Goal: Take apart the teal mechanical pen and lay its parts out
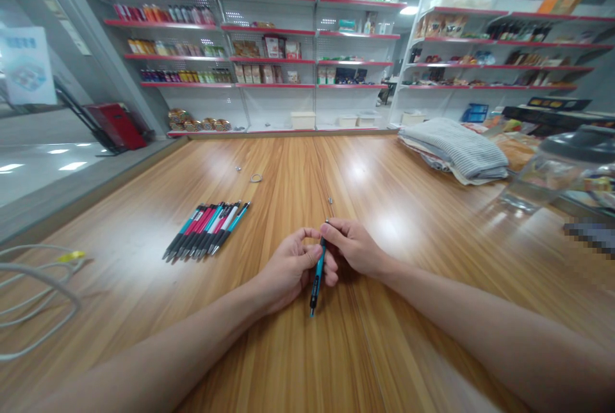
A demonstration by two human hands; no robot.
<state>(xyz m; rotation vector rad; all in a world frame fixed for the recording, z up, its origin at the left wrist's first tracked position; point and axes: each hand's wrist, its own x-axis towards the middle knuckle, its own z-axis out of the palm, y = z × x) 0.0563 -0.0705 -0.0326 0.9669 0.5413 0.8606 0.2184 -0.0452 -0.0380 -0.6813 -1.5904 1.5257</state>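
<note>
A blue pen (317,275) with black ends is held between both hands over the wooden table (288,362). Its clicker end points down toward me. My left hand (293,266) is closed around the pen's barrel, thumb on top. The fingers of my right hand (353,243) pinch its far end, largely covering the tip. Just beyond my fingers lies a small metallic piece (330,200), too small to name. To the left, a row of pens (206,230) in blue, red and white lies side by side, metal tips toward me.
White cables (43,298) loop at the left edge. A small ring-shaped item (256,178) lies farther back. On the right are folded striped cloths (454,147), a clear jug (542,170) with a dark lid and a blurred dark object (590,237). Stocked shelves (269,32) stand behind.
</note>
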